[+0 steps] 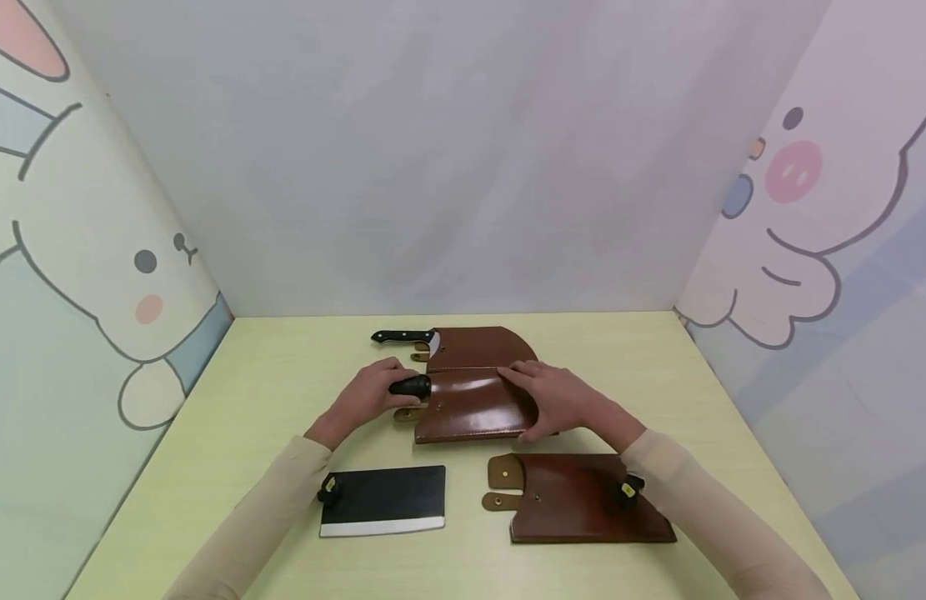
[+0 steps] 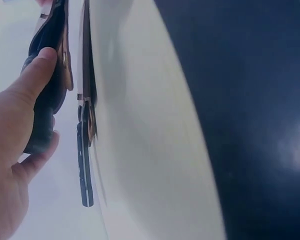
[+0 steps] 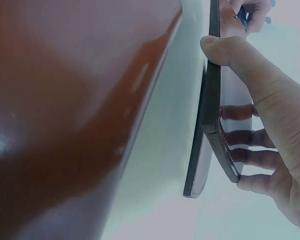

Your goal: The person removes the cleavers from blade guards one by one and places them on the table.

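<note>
I grasp the black handle (image 1: 412, 387) with the left hand (image 1: 368, 393), while the right hand (image 1: 558, 397), angled inward, grips the middle brown sheath (image 1: 470, 408), thumb at its near edge.

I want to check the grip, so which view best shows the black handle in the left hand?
The left wrist view: the black handle is large and close, gripped by the left hand. The head view shows it small, partly covered by that hand; the right wrist view, only a dark bit near the top.
</note>
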`<state>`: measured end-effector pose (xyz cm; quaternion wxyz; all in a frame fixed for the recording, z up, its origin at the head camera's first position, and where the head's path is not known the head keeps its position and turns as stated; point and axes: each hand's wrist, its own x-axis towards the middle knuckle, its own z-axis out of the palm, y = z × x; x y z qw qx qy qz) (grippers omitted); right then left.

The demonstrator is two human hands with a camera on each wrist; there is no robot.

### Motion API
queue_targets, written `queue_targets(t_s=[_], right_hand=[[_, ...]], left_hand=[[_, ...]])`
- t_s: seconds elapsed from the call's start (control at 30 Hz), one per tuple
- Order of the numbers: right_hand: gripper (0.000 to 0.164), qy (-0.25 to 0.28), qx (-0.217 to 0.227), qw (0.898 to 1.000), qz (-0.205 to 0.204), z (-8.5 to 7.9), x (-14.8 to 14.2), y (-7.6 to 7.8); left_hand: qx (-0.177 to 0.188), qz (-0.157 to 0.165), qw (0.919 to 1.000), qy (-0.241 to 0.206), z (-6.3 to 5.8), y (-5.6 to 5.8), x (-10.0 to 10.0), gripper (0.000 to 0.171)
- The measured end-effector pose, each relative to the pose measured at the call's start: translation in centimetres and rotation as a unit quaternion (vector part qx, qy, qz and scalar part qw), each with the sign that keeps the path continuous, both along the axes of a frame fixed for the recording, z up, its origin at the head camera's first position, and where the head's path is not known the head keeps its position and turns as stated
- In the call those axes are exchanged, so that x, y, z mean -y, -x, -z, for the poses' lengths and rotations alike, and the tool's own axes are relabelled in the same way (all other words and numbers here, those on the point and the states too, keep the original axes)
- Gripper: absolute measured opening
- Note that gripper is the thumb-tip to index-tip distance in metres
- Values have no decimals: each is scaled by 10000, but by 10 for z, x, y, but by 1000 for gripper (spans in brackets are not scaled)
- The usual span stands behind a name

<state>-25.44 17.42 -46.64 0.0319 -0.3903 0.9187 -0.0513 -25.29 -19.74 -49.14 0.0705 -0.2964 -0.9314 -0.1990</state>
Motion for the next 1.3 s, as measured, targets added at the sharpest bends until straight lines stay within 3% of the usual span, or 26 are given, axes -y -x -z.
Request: queue_targets(t_s=[0.3,0.57,0.87,1.3], right_hand=[[115,113,156,9998,8,0,1,-4],[113,173,332,9993,-40,1,0,-7],[113,216,301,9993,-91,2,-5,-7],[115,299,412,9987,-94,4,-13,-7]], left_hand=[[-348,23,9993,-135,-1,-3,3,37],[-772,-4,9969,123,-2,-5,5,39],[-657,34,9978,96,-5,-6,8,40],[-562,49,9984,-102,2,-7,15,42]])
